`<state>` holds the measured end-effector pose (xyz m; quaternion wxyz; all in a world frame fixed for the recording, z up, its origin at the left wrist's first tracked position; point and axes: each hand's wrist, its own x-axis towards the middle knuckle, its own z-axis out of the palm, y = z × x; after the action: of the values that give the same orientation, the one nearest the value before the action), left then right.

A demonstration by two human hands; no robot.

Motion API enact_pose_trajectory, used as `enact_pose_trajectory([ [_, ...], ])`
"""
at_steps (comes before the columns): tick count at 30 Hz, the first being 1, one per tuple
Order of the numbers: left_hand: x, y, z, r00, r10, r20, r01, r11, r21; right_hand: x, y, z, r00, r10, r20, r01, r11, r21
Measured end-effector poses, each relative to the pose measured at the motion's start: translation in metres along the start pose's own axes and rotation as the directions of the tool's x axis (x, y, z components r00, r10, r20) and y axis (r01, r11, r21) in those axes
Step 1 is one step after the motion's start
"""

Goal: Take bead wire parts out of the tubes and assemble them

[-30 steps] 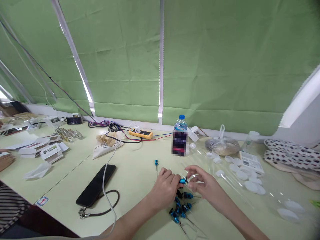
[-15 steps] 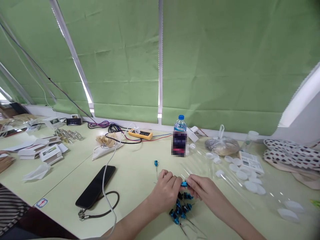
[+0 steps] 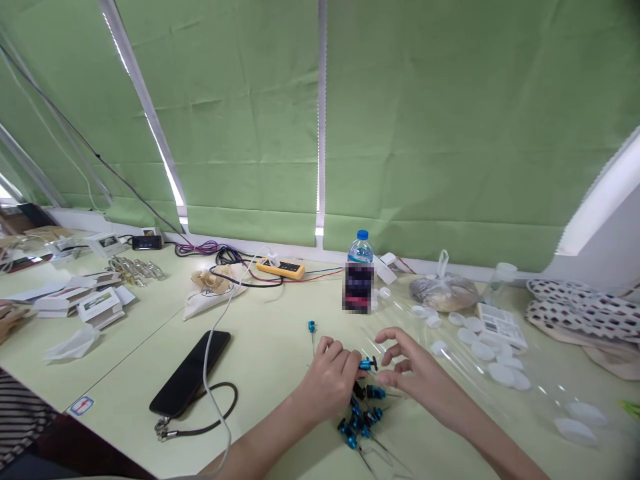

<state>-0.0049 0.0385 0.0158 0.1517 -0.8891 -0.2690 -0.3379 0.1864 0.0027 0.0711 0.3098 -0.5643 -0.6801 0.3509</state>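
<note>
My left hand is closed around a small blue metal piece with a black end that sticks out to the right. Just right of that end, my right hand is open, its thumb and fingers apart and nothing between them. Below both hands lies a pile of similar blue and black pieces with thin metal rods. Another blue piece with a thin rod lies by itself beyond my left hand, whose fist hides part of the held piece.
A black phone with a strap lies left, a white cable crossing near it. Behind are a yellow power strip and a water bottle. Clear tubes and white caps spread right. At far left shows another person's hand.
My right hand has let go of the blue piece and drawn back to the right with its fingers spread. The piece's black end now shows. My left hand stays almost in place.
</note>
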Motion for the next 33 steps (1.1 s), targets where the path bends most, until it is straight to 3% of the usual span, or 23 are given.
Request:
enact_pose_trajectory([
  [6,-0.003,0.001,0.002,1.000,0.029,0.000,-0.029,1.000,0.007,0.000,0.001,0.001,0.997,-0.034,0.063,0.035,0.999,-0.023],
  [11,-0.004,-0.003,0.002,0.999,0.036,-0.021,-0.035,0.999,0.032,0.001,0.003,0.000,1.000,0.002,0.009,-0.002,0.999,-0.037],
  [26,-0.007,0.000,-0.001,0.991,0.123,-0.059,-0.115,0.985,0.126,-0.002,0.011,0.012,0.986,-0.036,0.163,0.039,0.999,-0.016],
  [29,-0.006,0.001,-0.003,0.993,0.103,-0.056,-0.095,0.986,0.137,-0.002,0.009,0.009,0.991,-0.079,0.109,0.084,0.996,-0.035],
  [33,-0.006,0.002,-0.004,0.992,0.102,-0.069,-0.092,0.986,0.136,-0.004,0.005,0.004,0.998,-0.028,0.062,0.030,0.999,-0.030],
])
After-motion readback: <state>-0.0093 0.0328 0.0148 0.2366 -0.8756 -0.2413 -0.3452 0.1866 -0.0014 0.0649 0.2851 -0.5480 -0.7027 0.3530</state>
